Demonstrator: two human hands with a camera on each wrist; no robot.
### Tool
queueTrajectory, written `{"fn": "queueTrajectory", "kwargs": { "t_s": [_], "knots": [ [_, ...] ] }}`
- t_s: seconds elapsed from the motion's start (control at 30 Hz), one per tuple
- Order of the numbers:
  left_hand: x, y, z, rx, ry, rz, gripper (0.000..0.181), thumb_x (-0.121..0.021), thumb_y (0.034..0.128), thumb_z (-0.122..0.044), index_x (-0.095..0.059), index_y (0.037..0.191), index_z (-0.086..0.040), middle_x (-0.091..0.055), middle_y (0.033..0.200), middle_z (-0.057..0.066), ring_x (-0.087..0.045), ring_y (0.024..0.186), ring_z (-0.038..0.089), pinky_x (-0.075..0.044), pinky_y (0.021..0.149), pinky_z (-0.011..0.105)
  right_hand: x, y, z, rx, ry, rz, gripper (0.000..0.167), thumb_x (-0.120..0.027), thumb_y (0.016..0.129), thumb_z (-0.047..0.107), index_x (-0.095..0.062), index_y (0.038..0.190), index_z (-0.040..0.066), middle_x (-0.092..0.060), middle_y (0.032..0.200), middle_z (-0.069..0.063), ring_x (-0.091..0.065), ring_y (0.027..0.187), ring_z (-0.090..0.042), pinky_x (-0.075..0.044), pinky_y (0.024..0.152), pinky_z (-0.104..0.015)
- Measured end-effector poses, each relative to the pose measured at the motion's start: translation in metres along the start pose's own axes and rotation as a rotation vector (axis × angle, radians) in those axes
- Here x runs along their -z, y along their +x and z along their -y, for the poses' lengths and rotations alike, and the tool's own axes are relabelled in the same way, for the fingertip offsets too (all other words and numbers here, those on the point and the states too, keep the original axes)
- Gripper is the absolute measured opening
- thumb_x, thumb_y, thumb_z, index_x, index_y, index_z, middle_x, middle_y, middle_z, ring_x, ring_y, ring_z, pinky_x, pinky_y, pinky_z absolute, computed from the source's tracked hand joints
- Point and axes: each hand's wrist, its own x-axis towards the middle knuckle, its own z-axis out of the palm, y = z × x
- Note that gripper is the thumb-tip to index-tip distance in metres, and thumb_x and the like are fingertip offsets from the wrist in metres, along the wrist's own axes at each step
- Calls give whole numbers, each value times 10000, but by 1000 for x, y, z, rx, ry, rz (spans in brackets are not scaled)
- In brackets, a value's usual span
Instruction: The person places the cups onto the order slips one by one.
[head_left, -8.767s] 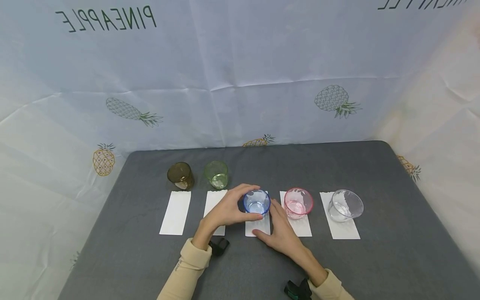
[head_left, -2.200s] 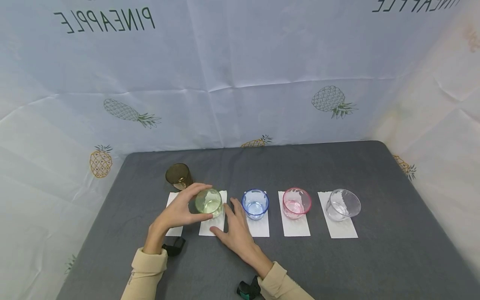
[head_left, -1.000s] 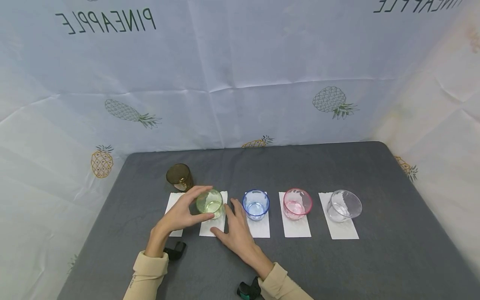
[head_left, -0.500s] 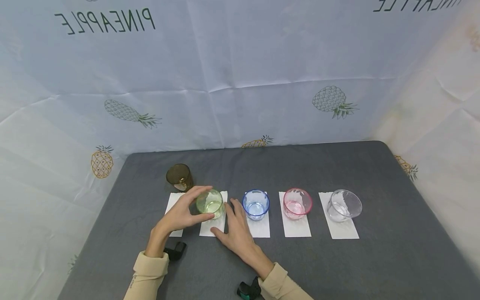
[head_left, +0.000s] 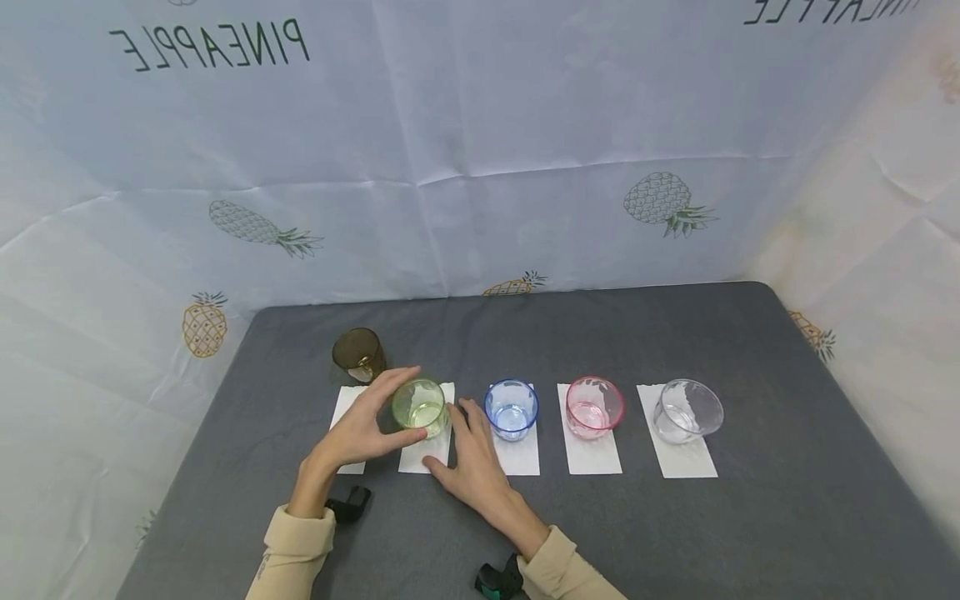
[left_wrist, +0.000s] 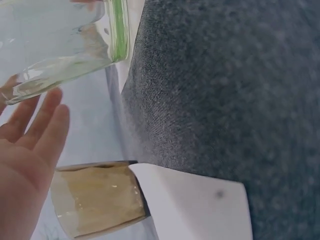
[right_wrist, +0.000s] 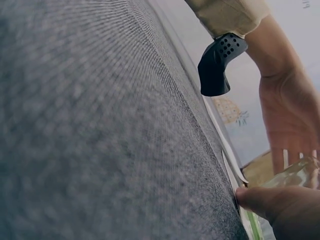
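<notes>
A green glass tumbler (head_left: 420,407) stands upright on a white paper strip (head_left: 414,459), second from the left. My left hand (head_left: 358,427) is spread around the tumbler's left side, with the thumb in front and the fingers behind. In the left wrist view its fingers (left_wrist: 52,127) are nearly straight beside the glass; whether they still touch it I cannot tell. To the right of the tumbler, my right hand (head_left: 476,471) lies low with fingers extended and thumb apart. Its thumb (right_wrist: 265,200) is beside the paper in the right wrist view.
Blue (head_left: 512,410), pink (head_left: 594,407) and clear (head_left: 686,412) tumblers stand on their own paper strips to the right. A brown tumbler (head_left: 358,353) sits behind the leftmost strip (head_left: 347,403), on the grey cloth (head_left: 600,542). A pineapple-print curtain (head_left: 480,125) hangs behind.
Earlier both hands were at the blue tumbler and the green one stood behind its strip. Now the green one is on the strip. Lately, my left fingers have spread slightly away from it.
</notes>
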Motion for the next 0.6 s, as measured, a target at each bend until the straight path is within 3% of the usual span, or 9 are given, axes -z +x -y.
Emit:
{"fn": "queueTrajectory", "kwargs": {
  "t_s": [0.13, 0.27, 0.37, 0.6],
  "knots": [
    [2, -2, 1, -35, 8, -50, 843, -847, 834, -180, -417, 1558, -136, -483, 1523, 158, -516, 1376, 361, -474, 1090, 563, 1, -1, 0, 14, 21, -7, 810, -856, 834, 274, -467, 1478, -28, -431, 1514, -262, -410, 1431, -456, -437, 1125, -580],
    [8, -5, 2, -57, -22, -104, 844, -837, 839, -112, -409, 1564, -178, -483, 1527, 111, -506, 1395, 303, -433, 1166, 305, 2, -3, 2, 25, 53, -16, 846, -850, 840, 293, -432, 1509, -10, -444, 1502, -235, -438, 1408, -426, -442, 1116, -573],
    [13, -7, 4, -84, -57, -145, 846, -828, 827, -47, -422, 1558, -177, -492, 1517, 123, -507, 1393, 235, -361, 1153, 129, 4, -3, 4, 22, 69, -20, 877, -846, 843, 305, -399, 1537, 11, -446, 1502, -210, -454, 1396, -400, -438, 1125, -555],
    [20, -14, 9, -143, -77, -206, 854, -829, 778, 43, -459, 1533, -108, -516, 1473, 90, -510, 1352, 59, -376, 1116, 101, 9, -4, 11, 37, 89, -53, 912, -857, 830, 291, -372, 1555, 24, -453, 1509, -175, -472, 1400, -351, -434, 1141, -529]
  ]
}}
